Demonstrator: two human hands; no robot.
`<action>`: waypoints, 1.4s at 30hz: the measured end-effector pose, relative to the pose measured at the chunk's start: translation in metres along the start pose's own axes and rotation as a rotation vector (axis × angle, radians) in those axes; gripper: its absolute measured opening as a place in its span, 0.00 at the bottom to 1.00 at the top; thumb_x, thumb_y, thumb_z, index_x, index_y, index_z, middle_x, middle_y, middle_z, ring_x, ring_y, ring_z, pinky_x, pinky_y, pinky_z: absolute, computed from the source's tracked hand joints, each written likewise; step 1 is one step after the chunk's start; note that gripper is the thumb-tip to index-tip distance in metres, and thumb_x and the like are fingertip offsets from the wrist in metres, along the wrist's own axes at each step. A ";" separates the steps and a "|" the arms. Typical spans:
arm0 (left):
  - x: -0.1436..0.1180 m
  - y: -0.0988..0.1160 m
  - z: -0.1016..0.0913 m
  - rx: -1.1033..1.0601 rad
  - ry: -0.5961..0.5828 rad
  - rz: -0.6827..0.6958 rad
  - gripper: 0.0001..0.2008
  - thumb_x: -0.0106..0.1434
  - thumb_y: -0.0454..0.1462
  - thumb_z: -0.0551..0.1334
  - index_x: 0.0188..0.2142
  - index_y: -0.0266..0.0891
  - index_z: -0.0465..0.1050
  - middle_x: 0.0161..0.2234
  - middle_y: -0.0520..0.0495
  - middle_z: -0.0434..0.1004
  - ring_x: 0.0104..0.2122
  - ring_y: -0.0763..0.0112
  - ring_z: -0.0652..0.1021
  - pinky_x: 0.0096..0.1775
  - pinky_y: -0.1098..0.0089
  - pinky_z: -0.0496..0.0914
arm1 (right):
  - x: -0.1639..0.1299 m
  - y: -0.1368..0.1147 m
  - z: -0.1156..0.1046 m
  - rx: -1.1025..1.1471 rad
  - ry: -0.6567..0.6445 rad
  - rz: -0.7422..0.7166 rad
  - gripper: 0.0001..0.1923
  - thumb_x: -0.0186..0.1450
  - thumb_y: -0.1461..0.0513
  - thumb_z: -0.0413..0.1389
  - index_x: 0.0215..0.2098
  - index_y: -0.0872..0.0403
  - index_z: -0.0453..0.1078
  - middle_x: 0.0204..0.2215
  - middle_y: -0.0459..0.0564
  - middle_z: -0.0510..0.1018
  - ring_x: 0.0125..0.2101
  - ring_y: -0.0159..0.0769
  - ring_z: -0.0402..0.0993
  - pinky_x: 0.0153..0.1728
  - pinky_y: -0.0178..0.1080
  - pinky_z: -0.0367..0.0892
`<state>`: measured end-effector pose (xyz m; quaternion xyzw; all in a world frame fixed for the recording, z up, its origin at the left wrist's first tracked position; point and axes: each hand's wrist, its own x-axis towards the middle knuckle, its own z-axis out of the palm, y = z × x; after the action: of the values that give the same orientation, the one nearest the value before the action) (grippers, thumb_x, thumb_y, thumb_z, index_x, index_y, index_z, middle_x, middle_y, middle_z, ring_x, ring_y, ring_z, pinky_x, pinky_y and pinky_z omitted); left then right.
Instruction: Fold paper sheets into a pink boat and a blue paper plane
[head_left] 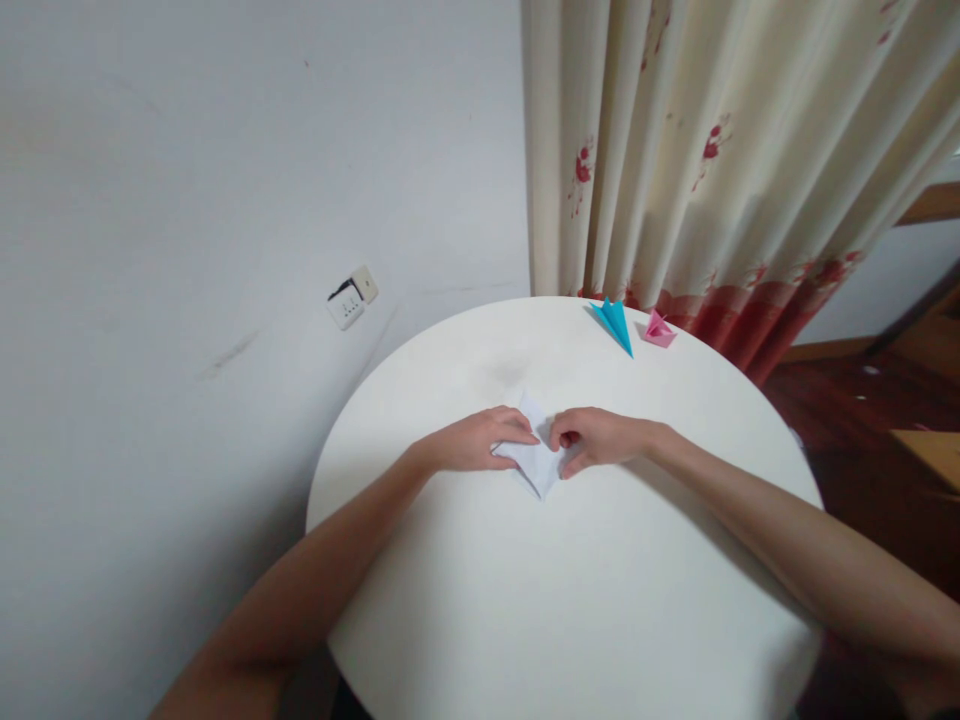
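Note:
A folded sheet of white paper (541, 466) lies near the middle of the round white table, one corner toward me and one pointing away. My left hand (480, 440) has the paper's left corner between thumb and fingers. On the other side, my right hand (596, 437) grips the right part with curled fingers and thumb. Parts of the paper under both hands are hidden.
The white table (450, 580) stands close to a wall with a socket (346, 307). At its far edge lie a blue paper plane (614, 325) and a pink folded paper piece (658, 330). A patterned curtain (675, 150) hangs right behind them.

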<state>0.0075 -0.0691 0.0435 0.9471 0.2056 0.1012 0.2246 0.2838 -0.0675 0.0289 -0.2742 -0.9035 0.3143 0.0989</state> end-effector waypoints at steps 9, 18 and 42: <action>0.001 -0.005 0.001 0.071 -0.010 -0.040 0.14 0.67 0.37 0.62 0.51 0.47 0.79 0.48 0.44 0.74 0.49 0.61 0.73 0.55 0.64 0.65 | -0.001 -0.005 0.001 -0.047 0.073 -0.048 0.24 0.58 0.52 0.68 0.48 0.54 0.73 0.39 0.49 0.73 0.34 0.35 0.67 0.36 0.35 0.61; 0.000 -0.004 -0.001 0.047 0.044 -0.097 0.14 0.72 0.38 0.56 0.52 0.45 0.76 0.49 0.45 0.75 0.50 0.64 0.74 0.54 0.67 0.65 | -0.002 -0.006 0.000 -0.070 0.150 -0.083 0.19 0.65 0.54 0.61 0.51 0.55 0.72 0.42 0.52 0.71 0.32 0.33 0.67 0.37 0.36 0.64; 0.002 -0.008 0.000 0.120 0.237 -0.268 0.14 0.70 0.38 0.55 0.29 0.38 0.73 0.29 0.50 0.73 0.30 0.70 0.72 0.34 0.72 0.63 | 0.011 -0.002 0.017 -0.145 0.418 0.062 0.07 0.68 0.65 0.53 0.32 0.55 0.70 0.30 0.48 0.73 0.29 0.32 0.67 0.33 0.34 0.58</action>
<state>0.0061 -0.0618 0.0395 0.9044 0.3606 0.1689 0.1536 0.2677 -0.0716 0.0165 -0.3675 -0.8747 0.1880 0.2541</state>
